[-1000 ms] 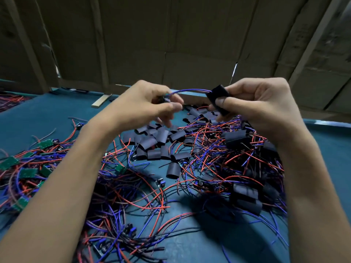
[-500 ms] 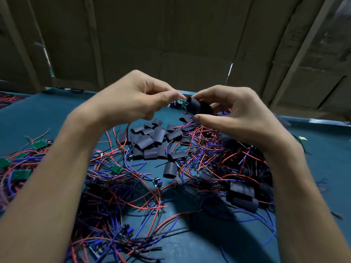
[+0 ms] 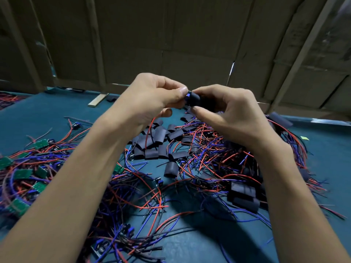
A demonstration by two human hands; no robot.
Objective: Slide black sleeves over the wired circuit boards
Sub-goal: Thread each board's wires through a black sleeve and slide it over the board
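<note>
Presently: sleeving step in hand, one black sleeve (image 3: 194, 98) going over a wired board, held mid-air above the desk (image 3: 57, 118).
Near, loose wires; beyond, spare sleeves (image 3: 152, 141). Left hand (image 3: 152, 95) grip pinches the board end, mostly hidden; right hand (image 3: 226, 111) grip pinches the sleeve. Long axis runs left-right, mouth facing left. Next, probably: push the sleeve leftward until the board is covered.
</note>
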